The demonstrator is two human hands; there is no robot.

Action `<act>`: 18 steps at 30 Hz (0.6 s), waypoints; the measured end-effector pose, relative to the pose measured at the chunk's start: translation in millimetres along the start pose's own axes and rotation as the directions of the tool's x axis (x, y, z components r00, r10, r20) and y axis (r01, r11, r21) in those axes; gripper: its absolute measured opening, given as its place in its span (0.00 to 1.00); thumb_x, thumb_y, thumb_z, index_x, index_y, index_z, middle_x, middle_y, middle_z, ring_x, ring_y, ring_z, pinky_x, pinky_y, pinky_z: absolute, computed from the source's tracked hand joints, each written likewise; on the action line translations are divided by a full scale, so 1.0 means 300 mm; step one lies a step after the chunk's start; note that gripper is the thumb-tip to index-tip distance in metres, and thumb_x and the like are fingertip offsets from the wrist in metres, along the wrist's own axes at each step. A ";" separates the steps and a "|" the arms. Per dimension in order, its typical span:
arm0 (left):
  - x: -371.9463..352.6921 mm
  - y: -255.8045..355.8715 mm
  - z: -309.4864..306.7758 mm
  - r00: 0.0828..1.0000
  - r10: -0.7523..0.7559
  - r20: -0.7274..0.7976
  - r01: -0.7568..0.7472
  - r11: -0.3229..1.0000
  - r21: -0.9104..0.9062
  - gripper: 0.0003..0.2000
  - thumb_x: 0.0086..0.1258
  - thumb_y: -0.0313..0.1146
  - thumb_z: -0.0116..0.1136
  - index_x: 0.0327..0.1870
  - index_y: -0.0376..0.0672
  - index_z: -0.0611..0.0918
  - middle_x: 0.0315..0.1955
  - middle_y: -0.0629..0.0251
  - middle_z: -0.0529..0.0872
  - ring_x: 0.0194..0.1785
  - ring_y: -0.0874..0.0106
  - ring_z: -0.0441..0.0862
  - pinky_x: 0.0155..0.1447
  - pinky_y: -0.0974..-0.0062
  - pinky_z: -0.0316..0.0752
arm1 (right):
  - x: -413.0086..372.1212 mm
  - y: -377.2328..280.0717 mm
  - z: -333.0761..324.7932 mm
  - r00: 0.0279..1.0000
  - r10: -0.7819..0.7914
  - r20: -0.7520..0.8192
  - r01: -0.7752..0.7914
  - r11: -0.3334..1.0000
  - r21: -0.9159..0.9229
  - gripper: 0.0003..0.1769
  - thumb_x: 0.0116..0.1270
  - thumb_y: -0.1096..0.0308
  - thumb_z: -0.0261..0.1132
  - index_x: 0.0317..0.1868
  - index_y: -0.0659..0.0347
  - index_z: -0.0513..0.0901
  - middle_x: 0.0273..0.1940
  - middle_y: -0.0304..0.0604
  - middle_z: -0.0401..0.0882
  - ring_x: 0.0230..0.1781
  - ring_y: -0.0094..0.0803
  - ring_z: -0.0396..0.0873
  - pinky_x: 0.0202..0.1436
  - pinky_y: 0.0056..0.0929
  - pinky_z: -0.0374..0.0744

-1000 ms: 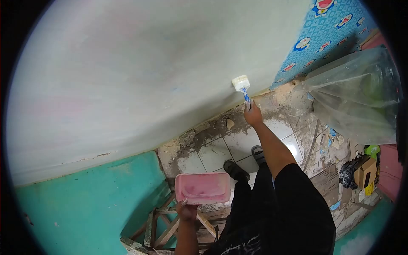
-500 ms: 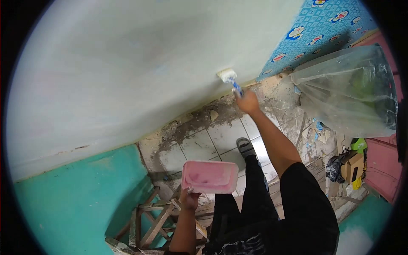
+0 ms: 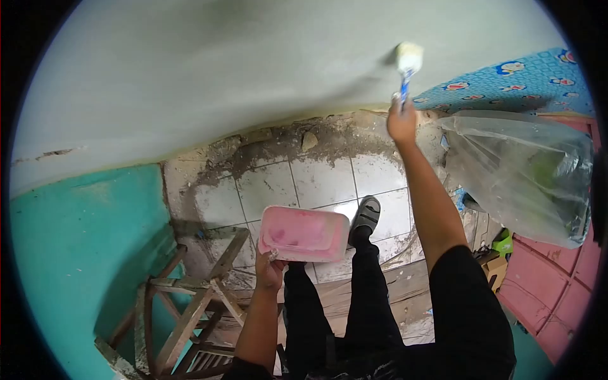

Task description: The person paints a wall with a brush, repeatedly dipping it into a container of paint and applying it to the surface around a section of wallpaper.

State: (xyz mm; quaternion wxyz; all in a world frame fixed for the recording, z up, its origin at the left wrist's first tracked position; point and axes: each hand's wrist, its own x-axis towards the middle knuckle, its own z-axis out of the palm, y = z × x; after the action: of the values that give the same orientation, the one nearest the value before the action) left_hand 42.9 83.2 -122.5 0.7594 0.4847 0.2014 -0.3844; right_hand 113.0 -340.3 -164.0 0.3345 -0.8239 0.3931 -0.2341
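My right hand [image 3: 402,120] is closed round the blue-and-white handle of a paintbrush [image 3: 410,58]. Its pale bristles are at the whitish wall [image 3: 253,76], near the edge of the blue patterned wall covering [image 3: 506,82]. Lower down, my left hand [image 3: 270,269] grips the near left corner of a pink rectangular tray [image 3: 303,234], which has pink residue inside. The tray is over the tiled floor, in front of my legs.
At the lower left, a rough wooden frame [image 3: 183,323] stands by the green wall [image 3: 88,247]. Clear plastic sheeting [image 3: 519,171] hangs at the right beside pink panels [image 3: 557,278]. Rubble [image 3: 309,141] lies along the wall's foot. A sandalled foot [image 3: 366,218] is on the tiles.
My right hand has moved up and to the right with the paintbrush. The view has turned, and the tray in my left hand appears slightly higher and further left.
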 end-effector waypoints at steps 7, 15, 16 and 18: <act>-0.002 -0.105 -0.017 0.992 -0.029 -0.125 0.012 0.991 -0.137 0.30 0.56 0.43 0.53 0.62 0.42 0.67 0.53 0.59 0.77 0.53 0.60 0.78 0.53 0.59 0.78 | -0.116 0.367 0.193 0.866 0.392 0.311 -0.193 0.835 -0.515 0.27 0.68 0.49 0.50 0.44 0.68 0.78 0.41 0.66 0.77 0.44 0.59 0.76 0.51 0.48 0.72; -0.007 -0.087 0.029 0.992 -0.003 -0.130 -0.014 0.991 -0.130 0.27 0.56 0.39 0.53 0.58 0.40 0.69 0.47 0.58 0.79 0.48 0.63 0.81 0.48 0.66 0.79 | -0.014 0.012 -0.147 0.987 0.053 0.149 -0.027 0.984 -0.174 0.24 0.65 0.50 0.57 0.34 0.69 0.79 0.28 0.59 0.79 0.31 0.48 0.80 0.37 0.41 0.75; 0.001 -0.079 0.040 0.993 0.006 -0.116 -0.022 0.991 -0.135 0.27 0.56 0.39 0.53 0.58 0.40 0.68 0.47 0.58 0.79 0.48 0.63 0.81 0.48 0.66 0.79 | -0.014 -0.055 -0.226 0.986 0.072 0.147 -0.051 0.989 -0.142 0.21 0.65 0.53 0.58 0.32 0.68 0.78 0.24 0.52 0.76 0.26 0.40 0.76 0.31 0.37 0.72; 0.016 -0.073 0.062 0.996 0.018 -0.090 -0.031 0.988 -0.151 0.27 0.56 0.39 0.53 0.58 0.40 0.68 0.47 0.59 0.80 0.47 0.63 0.81 0.48 0.66 0.79 | -0.019 -0.146 -0.344 0.991 0.056 0.123 -0.073 0.987 0.140 0.17 0.67 0.58 0.58 0.29 0.65 0.75 0.20 0.41 0.72 0.20 0.28 0.70 0.24 0.30 0.68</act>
State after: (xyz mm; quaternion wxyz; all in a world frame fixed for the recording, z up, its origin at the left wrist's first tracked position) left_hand 27.6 59.6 -130.3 0.7893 0.4443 0.2574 -0.3367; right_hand 64.4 -353.0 -63.8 0.4234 -0.7968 0.3811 -0.2018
